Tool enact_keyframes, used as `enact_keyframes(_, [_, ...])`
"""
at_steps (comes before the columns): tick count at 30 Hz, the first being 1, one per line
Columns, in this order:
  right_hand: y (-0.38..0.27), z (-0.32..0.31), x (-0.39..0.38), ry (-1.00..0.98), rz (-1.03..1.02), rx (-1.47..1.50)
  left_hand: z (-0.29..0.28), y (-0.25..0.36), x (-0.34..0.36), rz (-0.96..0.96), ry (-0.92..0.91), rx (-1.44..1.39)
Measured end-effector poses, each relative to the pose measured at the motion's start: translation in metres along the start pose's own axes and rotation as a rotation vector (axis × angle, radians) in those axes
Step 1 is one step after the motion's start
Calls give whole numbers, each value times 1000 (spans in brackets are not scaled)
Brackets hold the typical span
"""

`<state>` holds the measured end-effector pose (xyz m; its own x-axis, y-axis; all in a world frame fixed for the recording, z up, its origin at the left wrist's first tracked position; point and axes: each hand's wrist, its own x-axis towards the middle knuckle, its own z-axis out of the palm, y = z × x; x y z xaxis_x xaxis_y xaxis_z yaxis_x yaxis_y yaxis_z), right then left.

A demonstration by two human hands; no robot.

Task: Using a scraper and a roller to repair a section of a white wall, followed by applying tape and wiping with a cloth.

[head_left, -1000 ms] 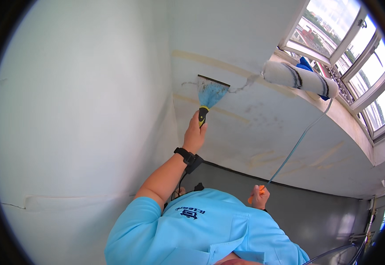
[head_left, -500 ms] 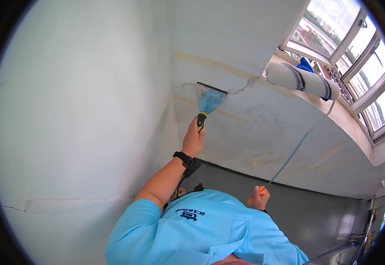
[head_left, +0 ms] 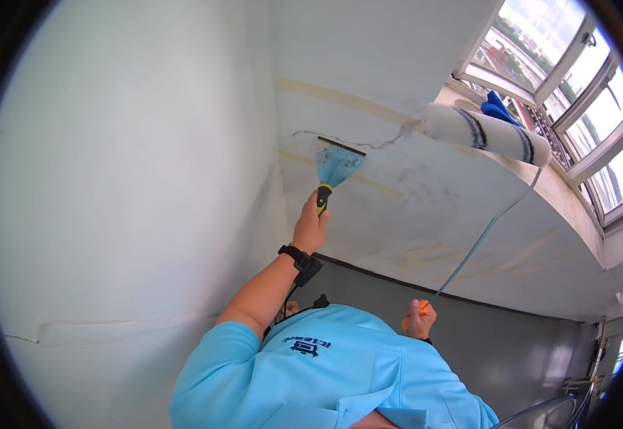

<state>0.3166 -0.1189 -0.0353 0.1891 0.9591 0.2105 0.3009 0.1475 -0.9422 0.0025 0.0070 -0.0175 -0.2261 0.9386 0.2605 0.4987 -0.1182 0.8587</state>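
Note:
My left hand (head_left: pixel 311 225) is closed on the yellow-and-black handle of a wide scraper (head_left: pixel 336 161). Its blue-smeared blade lies just below a jagged crack (head_left: pixel 393 139) on the pale wall (head_left: pixel 354 214), which has faint yellowish streaks. Whether the blade touches the surface I cannot tell. My right hand (head_left: pixel 420 318) grips the orange handle of a paint roller, whose bent rod rises to a white sleeve (head_left: pixel 486 132) with dark bands, near the window ledge at upper right.
A plain white wall (head_left: pixel 111 179) fills the left, with a thin crack low down. Open-framed windows (head_left: pixel 576 86) and a blue cloth-like item (head_left: pixel 497 107) are at upper right. The grey floor (head_left: pixel 497 329) shows beyond my body, with cables or hoses (head_left: pixel 540 407) at lower right.
The scraper in my left hand has moved down and slightly left, showing more of the crack above its blade. The roller sleeve has shifted only slightly.

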Motion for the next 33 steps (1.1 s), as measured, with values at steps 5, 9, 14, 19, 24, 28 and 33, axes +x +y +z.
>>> enact_keyframes(5, [10,0,-2,-5,-33,-51,5,-14,2,18,-4,-28])
enact_keyframes(9, [16,5,-2,36,-61,-32,9,-21,2,-8,-11,-58])
enact_keyframes(14, [11,7,1,45,-150,-29,8,-29,2,39,-4,-24])
enact_keyframes(19, [21,1,-4,18,-155,-69,9,-27,-4,-10,-44,-22])
enact_keyframes(24, [12,1,-5,-11,-93,-54,8,-28,-4,-6,-43,-20])
enact_keyframes(28, [8,-2,-6,-10,-69,-60,7,-22,-3,-46,-59,-11])
enact_keyframes(33, [0,-4,-6,-8,-51,-64,4,-20,-3,-108,-71,-1])
